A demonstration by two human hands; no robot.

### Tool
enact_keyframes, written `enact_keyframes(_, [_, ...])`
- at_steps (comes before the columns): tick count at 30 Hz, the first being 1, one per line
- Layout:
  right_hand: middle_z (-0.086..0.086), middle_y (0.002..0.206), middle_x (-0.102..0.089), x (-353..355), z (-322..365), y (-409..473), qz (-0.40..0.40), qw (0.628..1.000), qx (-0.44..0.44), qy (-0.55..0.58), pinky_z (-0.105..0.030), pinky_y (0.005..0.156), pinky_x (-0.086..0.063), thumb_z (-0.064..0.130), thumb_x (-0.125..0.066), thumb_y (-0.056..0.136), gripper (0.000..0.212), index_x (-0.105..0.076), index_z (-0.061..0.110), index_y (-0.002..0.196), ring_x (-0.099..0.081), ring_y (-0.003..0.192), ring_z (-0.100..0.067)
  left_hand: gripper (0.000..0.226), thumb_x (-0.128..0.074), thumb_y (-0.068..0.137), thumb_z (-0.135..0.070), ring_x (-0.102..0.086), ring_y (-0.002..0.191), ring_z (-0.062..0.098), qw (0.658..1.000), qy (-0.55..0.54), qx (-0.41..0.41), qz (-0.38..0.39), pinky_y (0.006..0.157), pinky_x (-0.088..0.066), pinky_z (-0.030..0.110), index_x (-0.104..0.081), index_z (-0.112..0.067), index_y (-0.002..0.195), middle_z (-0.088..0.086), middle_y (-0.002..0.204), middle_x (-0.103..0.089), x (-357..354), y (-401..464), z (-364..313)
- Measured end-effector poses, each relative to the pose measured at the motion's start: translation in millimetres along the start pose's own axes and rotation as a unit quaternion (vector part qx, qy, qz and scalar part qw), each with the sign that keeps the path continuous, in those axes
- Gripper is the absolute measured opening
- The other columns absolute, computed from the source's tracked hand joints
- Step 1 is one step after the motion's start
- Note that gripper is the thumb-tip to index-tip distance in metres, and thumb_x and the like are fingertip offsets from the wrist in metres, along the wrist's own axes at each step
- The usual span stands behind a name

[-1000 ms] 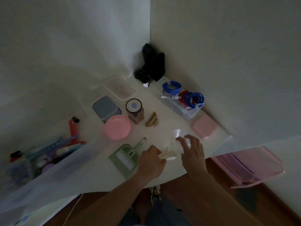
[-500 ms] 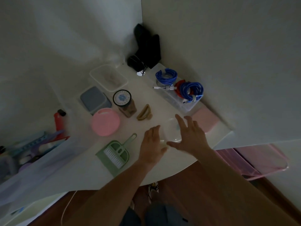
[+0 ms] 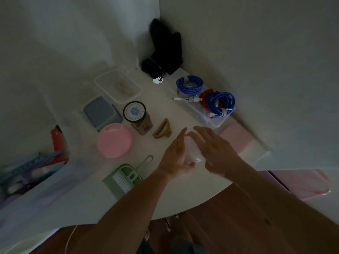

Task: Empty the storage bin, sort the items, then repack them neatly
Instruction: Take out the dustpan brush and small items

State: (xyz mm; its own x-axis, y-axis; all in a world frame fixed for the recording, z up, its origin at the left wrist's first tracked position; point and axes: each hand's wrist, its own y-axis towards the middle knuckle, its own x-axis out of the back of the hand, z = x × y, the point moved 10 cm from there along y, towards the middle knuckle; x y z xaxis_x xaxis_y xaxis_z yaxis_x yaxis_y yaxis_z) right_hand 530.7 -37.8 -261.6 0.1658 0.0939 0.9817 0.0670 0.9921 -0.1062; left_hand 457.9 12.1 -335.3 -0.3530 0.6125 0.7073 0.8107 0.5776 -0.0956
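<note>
Your white bench fills the dim corner, its near edge curving above a brown wooden floor. At far left a clear plastic storage bin holds a jumble of blue, purple and red items, too blurred to name. A pink translucent lid lies off the bench's right edge, low by the wall. Along the right wall a clear rectangular tray carries coiled blue cables and a red coil, with a pale pink box just beside its near end. Black pouches stand in the corner. Left of centre sit an open clear tub, a grey-lidded box, a brown jar with a round black-rimmed lid, a round pink container, a green dustpan with brush and an olive hair claw.

Your left hand and right hand meet over the bench's middle, cupping a small clear plastic container between them. Left grip: fingers extended along its side, thumb under its near end. Right grip: fingers spread straight over the top. The claw lies just beyond your left fingertips.
</note>
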Motion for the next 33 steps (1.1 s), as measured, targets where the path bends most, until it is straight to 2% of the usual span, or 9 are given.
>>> enact_keyframes(3, [-0.001, 0.138, -0.026, 10, -34, -24, -0.061, 0.973, -0.129, 0.183, -0.027, 0.056, -0.057, 0.011, -0.085, 0.055, 0.101, -0.027, 0.019, 0.137, -0.06, 0.086, -0.02, 0.122, -0.084, 0.068, -0.027, -0.038, 0.139, 0.023, 1.0, -0.024, 0.017, -0.012, 0.114, -0.037, 0.035, -0.001, -0.012, 0.156, 0.005, 0.155, -0.032, 8, -1, 2])
enact_keyframes(5, [0.001, 0.13, -0.036, -5, -48, -52, -0.104, 0.927, -0.219, 0.285, -0.029, 0.068, -0.057, 0.011, -0.089, 0.053, 0.104, -0.025, 0.015, 0.135, -0.06, 0.091, -0.017, 0.123, -0.084, 0.07, -0.03, -0.029, 0.144, 0.023, 0.998, -0.045, 0.046, -0.025, 0.116, -0.034, 0.038, 0.002, -0.014, 0.157, 0.008, 0.159, -0.023, 14, -6, 7])
enact_keyframes(8, [-0.003, 0.133, -0.052, -48, -44, -89, -0.134, 0.839, -0.313, 0.424, -0.035, 0.094, -0.05, 0.009, -0.09, 0.059, 0.104, -0.019, 0.02, 0.135, -0.059, 0.112, -0.017, 0.123, -0.082, 0.072, -0.046, -0.023, 0.147, 0.018, 0.991, -0.082, 0.081, -0.07, 0.117, -0.029, 0.029, 0.0, -0.012, 0.157, 0.007, 0.162, -0.014, 29, -21, 7])
enact_keyframes(11, [-0.005, 0.126, -0.057, -83, -36, -105, -0.138, 0.79, -0.385, 0.456, -0.042, 0.088, -0.056, 0.013, -0.089, 0.064, 0.101, -0.02, 0.027, 0.136, -0.064, 0.103, -0.018, 0.086, -0.079, 0.08, -0.024, -0.039, 0.135, 0.015, 0.985, -0.06, 0.05, -0.155, 0.111, -0.039, 0.026, -0.029, -0.009, 0.149, 0.006, 0.148, -0.037, 50, -51, -13])
enact_keyframes(15, [-0.006, 0.128, -0.042, -91, -37, -98, -0.097, 0.834, -0.438, 0.321, -0.044, 0.08, -0.056, 0.035, -0.091, 0.061, 0.106, -0.028, 0.023, 0.145, -0.055, 0.108, -0.024, 0.039, -0.064, 0.084, -0.004, -0.049, 0.117, 0.018, 0.988, 0.073, -0.018, -0.131, 0.097, -0.048, 0.029, -0.056, -0.014, 0.121, 0.005, 0.126, -0.049, 33, -94, -33])
enact_keyframes(19, [-0.01, 0.134, -0.032, -84, -30, -95, -0.049, 0.86, -0.46, 0.216, -0.042, 0.073, -0.054, 0.045, -0.086, 0.065, 0.107, -0.024, 0.022, 0.148, -0.046, 0.116, -0.031, 0.057, -0.068, 0.079, -0.009, -0.045, 0.132, 0.024, 0.988, 0.153, 0.021, -0.022, 0.108, -0.044, 0.034, -0.053, -0.007, 0.134, 0.01, 0.141, -0.048, -1, -110, -8])
enact_keyframes(23, [0.001, 0.124, -0.049, -48, 8, -85, -0.178, 0.903, -0.322, 0.22, -0.036, 0.072, -0.055, 0.022, -0.076, 0.08, 0.057, -0.049, 0.023, 0.131, -0.056, 0.103, -0.02, 0.079, -0.08, 0.063, -0.012, -0.05, 0.132, 0.032, 0.97, 0.239, 0.039, 0.023, 0.108, -0.044, 0.04, -0.053, 0.004, 0.136, 0.021, 0.143, -0.05, -4, -113, -3])
enact_keyframes(27, [0.004, 0.123, -0.06, -57, 59, -51, -0.11, 0.959, -0.177, 0.191, -0.034, 0.078, -0.055, 0.016, -0.068, 0.085, 0.042, -0.057, 0.02, 0.126, -0.058, 0.103, -0.019, 0.077, -0.085, 0.061, -0.011, -0.059, 0.122, 0.029, 0.977, 0.209, 0.035, 0.007, 0.103, -0.048, 0.036, -0.057, -0.001, 0.132, 0.018, 0.136, -0.057, 20, -127, -6])
enact_keyframes(33, [-0.002, 0.125, -0.051, -81, 72, -28, -0.019, 0.949, -0.236, 0.209, -0.036, 0.083, -0.056, 0.017, -0.07, 0.084, 0.044, -0.059, 0.019, 0.127, -0.061, 0.104, -0.024, 0.056, -0.073, 0.076, 0.002, -0.06, 0.111, 0.023, 0.986, 0.133, 0.027, -0.098, 0.094, -0.055, 0.035, -0.058, -0.009, 0.128, 0.009, 0.127, -0.06, 96, -172, -3])
